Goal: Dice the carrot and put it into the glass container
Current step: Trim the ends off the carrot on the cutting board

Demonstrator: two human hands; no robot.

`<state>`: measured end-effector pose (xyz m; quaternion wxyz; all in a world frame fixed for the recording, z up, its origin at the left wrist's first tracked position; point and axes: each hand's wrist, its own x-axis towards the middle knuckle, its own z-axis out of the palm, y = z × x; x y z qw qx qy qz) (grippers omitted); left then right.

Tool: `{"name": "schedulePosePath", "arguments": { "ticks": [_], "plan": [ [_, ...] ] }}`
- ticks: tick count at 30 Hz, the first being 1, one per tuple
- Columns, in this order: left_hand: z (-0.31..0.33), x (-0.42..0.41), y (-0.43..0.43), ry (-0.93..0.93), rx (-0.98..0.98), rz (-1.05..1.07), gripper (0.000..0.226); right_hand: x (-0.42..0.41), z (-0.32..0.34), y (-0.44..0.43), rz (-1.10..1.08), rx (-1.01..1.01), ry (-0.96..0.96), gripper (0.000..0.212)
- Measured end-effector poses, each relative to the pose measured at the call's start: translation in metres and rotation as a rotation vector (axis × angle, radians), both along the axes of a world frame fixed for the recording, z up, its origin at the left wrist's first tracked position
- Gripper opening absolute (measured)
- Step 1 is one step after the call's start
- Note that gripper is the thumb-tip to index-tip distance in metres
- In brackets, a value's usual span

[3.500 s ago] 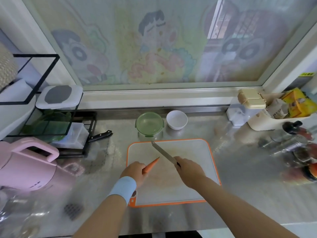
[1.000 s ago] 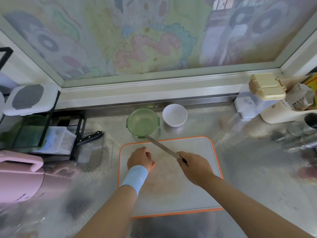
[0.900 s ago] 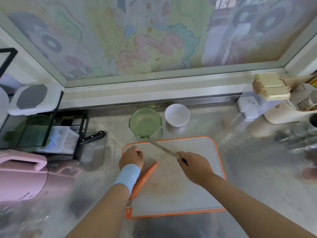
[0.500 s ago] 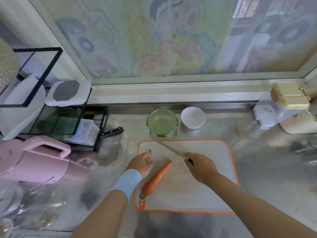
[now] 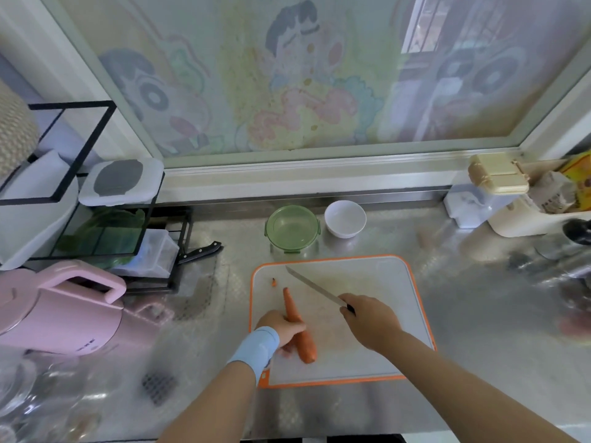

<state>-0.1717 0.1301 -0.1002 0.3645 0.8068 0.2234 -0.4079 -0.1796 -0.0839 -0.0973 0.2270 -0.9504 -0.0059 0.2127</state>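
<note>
The carrot (image 5: 299, 327) lies on the cutting board (image 5: 383, 314), low in the middle of the frame. It is long, orange and smooth. Its thin end points up the frame and its fat end points down. The left hand (image 5: 281, 327) sits on the left side of the carrot, and its fingers curl round the fat half and hold it. A soft blue wristband (image 5: 256, 346) wraps that wrist.

The right hand (image 5: 371, 321) is just to the right of the carrot, apart from it. It grips the dark handle of a knife (image 5: 315, 287). The thin, shiny blade points to the upper left, past the carrot's thin end. I cannot tell if the blade touches the board.

A tiny orange carrot bit (image 5: 274, 282) lies on the board just above the thin end.

The board is flat and pale with round corners and an orange edge. It rests on a shiny metal table (image 5: 479, 314). Just above the board stands the glass container (image 5: 291, 228), round and see-through green, with small clips on its rim. Right beside it is a smooth, round white bowl (image 5: 345, 218).
</note>
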Motion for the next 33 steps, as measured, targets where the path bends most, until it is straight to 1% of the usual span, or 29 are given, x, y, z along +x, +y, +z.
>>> {"name": "schedulePosePath", "arguments": {
  "ticks": [1, 2, 3, 4, 5, 6, 7, 8, 9, 11, 12, 14, 15, 17, 20, 22, 25, 28, 33],
  "plan": [
    [0.000, -0.002, -0.004, 0.049, -0.071, 0.087, 0.029, -0.002, 0.000, -0.001, -0.013, 0.004, 0.003, 0.028],
    [0.000, -0.003, -0.006, 0.089, -0.093, 0.111, 0.032, -0.004, 0.000, -0.003, -0.026, 0.004, 0.007, 0.027],
    [0.001, -0.004, -0.008, 0.101, -0.077, 0.079, 0.036, -0.006, -0.001, -0.004, -0.037, 0.003, 0.013, 0.027],
    [0.003, -0.002, -0.008, 0.057, -0.012, 0.001, 0.038, -0.008, -0.001, -0.006, -0.043, 0.001, 0.017, 0.027],
    [0.004, -0.001, -0.007, -0.035, 0.089, -0.109, 0.036, -0.010, -0.002, -0.007, -0.049, -0.002, 0.021, 0.027],
    [0.004, 0.001, -0.006, -0.171, 0.193, -0.223, 0.028, -0.011, -0.002, -0.008, -0.054, -0.006, 0.024, 0.027],
    [0.005, 0.003, -0.005, -0.315, 0.234, -0.309, 0.016, -0.012, -0.002, -0.009, -0.061, -0.007, 0.027, 0.027],
    [0.003, 0.005, -0.004, -0.437, 0.207, -0.382, 0.009, -0.013, -0.002, -0.011, -0.068, -0.005, 0.030, 0.028],
    [-0.002, 0.007, -0.004, -0.530, 0.161, -0.472, 0.020, -0.014, -0.002, -0.011, -0.077, 0.000, 0.033, 0.029],
    [-0.011, 0.009, -0.007, -0.598, 0.111, -0.735, 0.045, -0.016, -0.003, -0.013, -0.088, 0.011, 0.043, 0.030],
    [-0.014, 0.010, -0.009, -0.593, 0.133, -0.870, 0.051, -0.017, -0.003, -0.013, -0.089, 0.014, 0.048, 0.030],
    [-0.018, 0.013, -0.013, -0.548, 0.203, -1.041, 0.051, -0.019, -0.004, -0.013, -0.087, 0.017, 0.056, 0.029],
    [-0.019, 0.013, -0.014, -0.530, 0.230, -1.061, 0.048, -0.019, -0.004, -0.013, -0.084, 0.017, 0.057, 0.028],
    [-0.022, 0.010, -0.014, -0.476, 0.237, -0.971, 0.044, -0.019, -0.003, -0.013, -0.071, 0.011, 0.058, 0.028],
    [-0.024, -0.001, -0.008, -0.420, 0.175, -0.675, 0.041, -0.018, -0.002, -0.013, -0.047, 0.000, 0.058, 0.031],
    [-0.025, -0.008, -0.001, -0.446, 0.182, -0.491, 0.035, -0.017, -0.002, -0.014, -0.030, -0.005, 0.057, 0.036],
    [-0.026, -0.018, 0.005, -0.491, 0.209, -0.350, 0.030, -0.017, -0.004, -0.011, -0.012, -0.002, 0.061, 0.043],
    [-0.031, -0.029, 0.002, -0.548, 0.194, -0.290, 0.035, -0.017, -0.006, -0.009, 0.029, -0.031, 0.058, 0.044],
    [-0.049, -0.034, -0.008, -0.908, 0.163, -0.442, 0.028, -0.020, -0.010, -0.006, 0.121, -0.076, 0.043, 0.044]
  ]
}}
